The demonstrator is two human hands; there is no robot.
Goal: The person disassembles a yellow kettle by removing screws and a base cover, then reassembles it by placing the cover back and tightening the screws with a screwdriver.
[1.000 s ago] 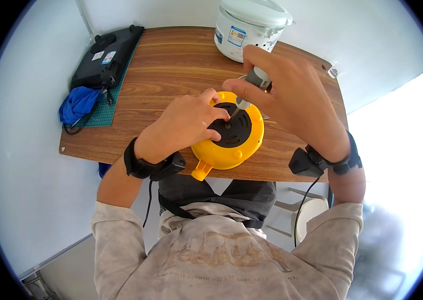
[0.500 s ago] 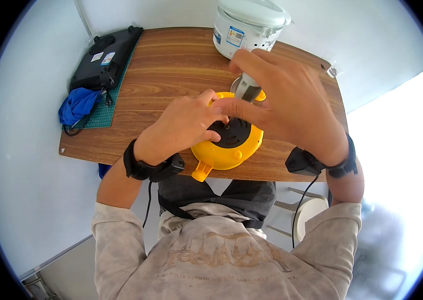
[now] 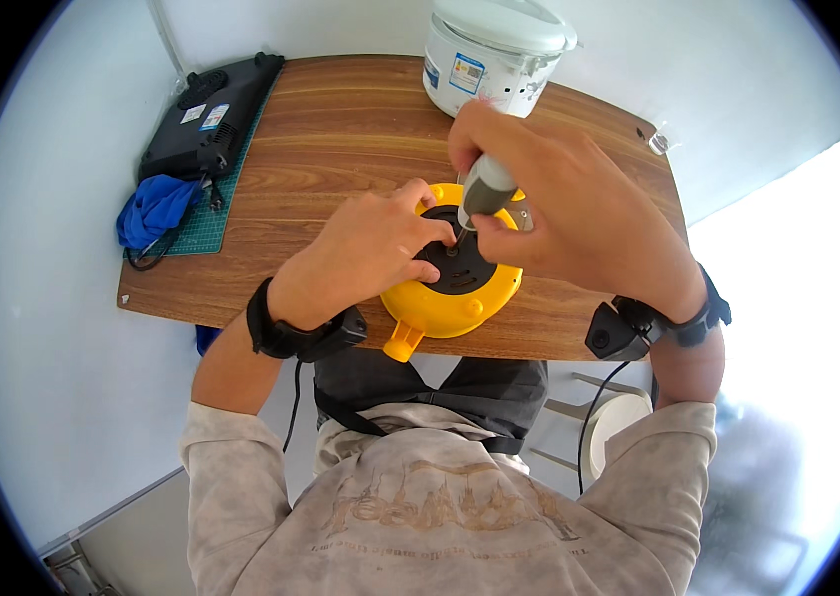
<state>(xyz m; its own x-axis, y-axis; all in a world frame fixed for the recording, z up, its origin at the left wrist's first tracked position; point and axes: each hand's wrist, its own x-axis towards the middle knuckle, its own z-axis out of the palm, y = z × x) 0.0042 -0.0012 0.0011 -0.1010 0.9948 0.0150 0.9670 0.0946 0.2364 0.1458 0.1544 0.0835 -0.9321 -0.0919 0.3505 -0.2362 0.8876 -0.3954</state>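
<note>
A round yellow appliance [image 3: 440,316] lies on the table near its front edge, a black slotted plate [image 3: 464,274] facing up in its middle. A short yellow handle sticks out toward me. My right hand [image 3: 584,214] is closed on the grey-and-white grip of a screwdriver [image 3: 486,189], thumb and fingers on either side. The shaft slants down to a hole near the plate's middle. My left hand [image 3: 360,243] rests over the appliance's left side, fingers bent onto it and steadying it. Its index fingertip is beside the shaft; whether they touch, I cannot tell.
A white rice cooker [image 3: 484,70] stands at the back of the brown wooden table [image 3: 340,119]. At the left, a black flat device [image 3: 206,124] and a blue cloth [image 3: 153,211] with a cable lie on a green mat [image 3: 203,230]. A stool [image 3: 618,427] stands below right.
My right hand has turned about the screwdriver, and its thumb has drawn in against the grip, which shows more plainly now. My left hand and the yellow appliance have hardly moved.
</note>
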